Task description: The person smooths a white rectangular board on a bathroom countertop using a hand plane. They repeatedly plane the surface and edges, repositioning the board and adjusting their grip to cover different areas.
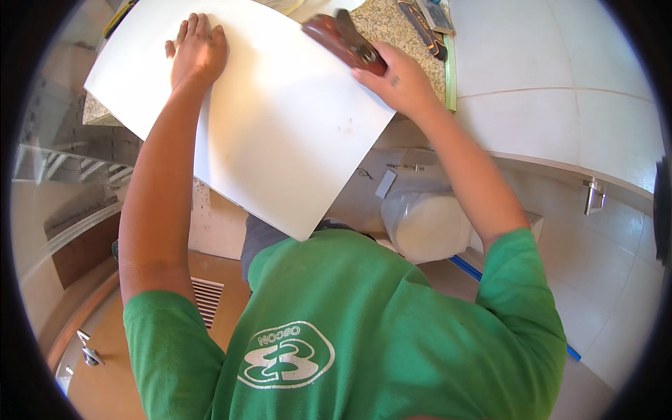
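Speckled stone hides partly under a panel, left grip spread, right grip clasping a blurred plane.

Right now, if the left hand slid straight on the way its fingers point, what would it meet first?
Nothing visible: the left hand appears to rest on the white panel, and only bare panel shows ahead, up to the picture's top edge; beyond that I cannot tell.

left grip lies flat, palm down, fingers forward; right grip curls closed.
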Available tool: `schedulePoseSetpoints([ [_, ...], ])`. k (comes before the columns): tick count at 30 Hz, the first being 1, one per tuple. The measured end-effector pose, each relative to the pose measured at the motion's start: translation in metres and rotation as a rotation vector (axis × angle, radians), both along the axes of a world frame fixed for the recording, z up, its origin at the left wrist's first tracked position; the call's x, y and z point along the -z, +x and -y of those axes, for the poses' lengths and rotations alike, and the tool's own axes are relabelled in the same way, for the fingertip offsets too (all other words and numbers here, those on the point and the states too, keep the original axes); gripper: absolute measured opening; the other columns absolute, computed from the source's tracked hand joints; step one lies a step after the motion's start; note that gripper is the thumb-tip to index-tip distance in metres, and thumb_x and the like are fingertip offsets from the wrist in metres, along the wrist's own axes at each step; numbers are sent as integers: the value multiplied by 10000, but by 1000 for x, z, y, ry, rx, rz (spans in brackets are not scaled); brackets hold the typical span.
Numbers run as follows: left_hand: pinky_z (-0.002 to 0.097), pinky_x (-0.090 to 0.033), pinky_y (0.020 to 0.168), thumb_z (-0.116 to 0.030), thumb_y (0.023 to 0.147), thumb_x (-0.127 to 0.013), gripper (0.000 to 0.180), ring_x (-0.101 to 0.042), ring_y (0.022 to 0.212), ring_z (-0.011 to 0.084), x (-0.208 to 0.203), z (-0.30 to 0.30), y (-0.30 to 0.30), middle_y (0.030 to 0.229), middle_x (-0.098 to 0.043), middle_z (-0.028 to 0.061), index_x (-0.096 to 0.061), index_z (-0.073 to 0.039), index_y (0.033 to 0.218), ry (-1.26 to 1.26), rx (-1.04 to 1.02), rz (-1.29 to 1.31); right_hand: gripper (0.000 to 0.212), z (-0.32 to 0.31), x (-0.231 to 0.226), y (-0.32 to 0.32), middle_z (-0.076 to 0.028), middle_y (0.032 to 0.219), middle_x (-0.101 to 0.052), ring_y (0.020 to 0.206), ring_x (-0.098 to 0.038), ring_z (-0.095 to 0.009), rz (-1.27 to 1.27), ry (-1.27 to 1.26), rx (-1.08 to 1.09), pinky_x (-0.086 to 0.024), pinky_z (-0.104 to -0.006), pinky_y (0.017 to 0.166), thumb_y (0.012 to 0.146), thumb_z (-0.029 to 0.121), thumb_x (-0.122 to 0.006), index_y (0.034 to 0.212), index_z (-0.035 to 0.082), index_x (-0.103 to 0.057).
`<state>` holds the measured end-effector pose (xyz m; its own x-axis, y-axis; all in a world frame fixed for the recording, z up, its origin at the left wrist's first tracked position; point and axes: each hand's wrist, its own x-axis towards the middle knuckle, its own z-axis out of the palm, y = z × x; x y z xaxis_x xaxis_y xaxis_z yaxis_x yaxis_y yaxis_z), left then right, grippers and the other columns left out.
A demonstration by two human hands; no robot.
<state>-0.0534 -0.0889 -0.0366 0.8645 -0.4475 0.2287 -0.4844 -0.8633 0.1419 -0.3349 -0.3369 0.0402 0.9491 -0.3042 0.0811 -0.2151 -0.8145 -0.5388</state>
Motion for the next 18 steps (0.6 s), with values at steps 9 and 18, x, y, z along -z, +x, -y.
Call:
schedulePoseSetpoints([
  [9, 505, -138, 1288, -304, 1066, -402, 586, -246, 1566, 338, -40, 3, -23, 1656, -328, 211, -393, 27, 1549, -93, -24, -171, 479, -20, -4, 109, -248, 995, -708, 946, -696, -405, -69, -127, -97, -542, -465, 836, 826, 346, -778, 1139, 7, -651],
  [18, 471, -110, 1300, -310, 1084, -377, 588, -203, 1584, 304, -47, 6, -28, 1682, -289, 183, -366, 13, 1575, -93, -44, -210, 471, -20, -10, 70, -259, 1062, -683, 964, -673, -400, 9, -95, -173, -533, -463, 858, 866, 323, -748, 1178, -7, -624],
])
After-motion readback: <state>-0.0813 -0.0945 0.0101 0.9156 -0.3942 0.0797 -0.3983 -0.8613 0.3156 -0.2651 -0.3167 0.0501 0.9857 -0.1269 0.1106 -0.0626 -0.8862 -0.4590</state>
